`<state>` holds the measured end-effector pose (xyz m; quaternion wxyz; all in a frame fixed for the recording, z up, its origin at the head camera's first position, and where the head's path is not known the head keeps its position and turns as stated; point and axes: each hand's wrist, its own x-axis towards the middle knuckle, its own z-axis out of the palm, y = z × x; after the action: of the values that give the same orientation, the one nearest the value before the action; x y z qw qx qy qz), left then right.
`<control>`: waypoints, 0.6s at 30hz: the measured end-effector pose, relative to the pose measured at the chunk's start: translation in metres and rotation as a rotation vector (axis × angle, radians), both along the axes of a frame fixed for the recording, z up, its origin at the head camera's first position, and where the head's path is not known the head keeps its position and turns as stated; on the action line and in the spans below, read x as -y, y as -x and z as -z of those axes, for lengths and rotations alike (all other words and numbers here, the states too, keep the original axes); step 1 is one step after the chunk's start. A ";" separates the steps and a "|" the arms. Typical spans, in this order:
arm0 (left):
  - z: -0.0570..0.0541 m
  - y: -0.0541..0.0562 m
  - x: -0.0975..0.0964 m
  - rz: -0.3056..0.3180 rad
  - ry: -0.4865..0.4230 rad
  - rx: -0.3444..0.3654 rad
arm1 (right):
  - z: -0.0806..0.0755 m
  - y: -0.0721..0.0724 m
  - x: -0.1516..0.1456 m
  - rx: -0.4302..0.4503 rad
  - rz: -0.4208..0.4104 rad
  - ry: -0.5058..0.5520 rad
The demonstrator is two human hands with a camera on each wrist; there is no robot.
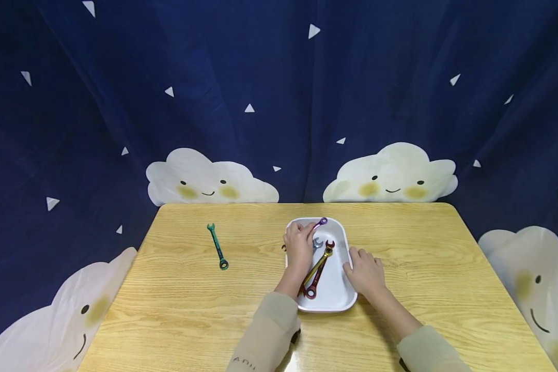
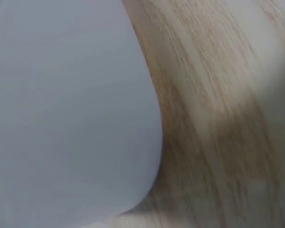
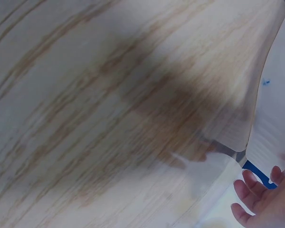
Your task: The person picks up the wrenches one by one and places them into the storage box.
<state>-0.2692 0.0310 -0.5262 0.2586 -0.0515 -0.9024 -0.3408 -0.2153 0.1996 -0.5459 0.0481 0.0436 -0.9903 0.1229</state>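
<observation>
My left hand [image 1: 299,250] reaches over the left side of a white tray [image 1: 338,298] and pinches a purple ratcheting wrench [image 1: 323,221], whose ring end sticks out past the fingertips near the back rim. Below the hand in the tray lie a gold wrench [image 1: 317,267], a red wrench [image 1: 321,271] under it and a silver wrench [image 1: 317,245]; the hand and wrist partly cover them. At the tray's right rim is my right hand [image 1: 366,271], its fingers loosely bent and holding nothing. The right wrist view shows these fingers [image 3: 247,192] close to the tray's side.
A green wrench [image 1: 217,247] lies alone on the wooden table [image 1: 176,310], left of the tray. Behind the table hangs a dark blue curtain [image 1: 279,62] with white triangles and smiling clouds. The left wrist view shows mostly the tray's white outer wall [image 2: 76,114].
</observation>
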 end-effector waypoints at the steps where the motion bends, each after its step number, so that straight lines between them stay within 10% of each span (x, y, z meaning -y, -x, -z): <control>1: 0.001 0.000 -0.001 0.004 0.002 0.011 | 0.000 0.000 0.000 0.000 0.000 0.001; 18: 0.012 0.006 -0.011 -0.011 0.057 0.042 | 0.001 0.000 0.000 -0.005 -0.002 0.013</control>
<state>-0.2752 0.0418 -0.5381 0.2400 -0.0470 -0.9173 -0.3143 -0.2155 0.1997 -0.5468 0.0508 0.0446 -0.9893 0.1294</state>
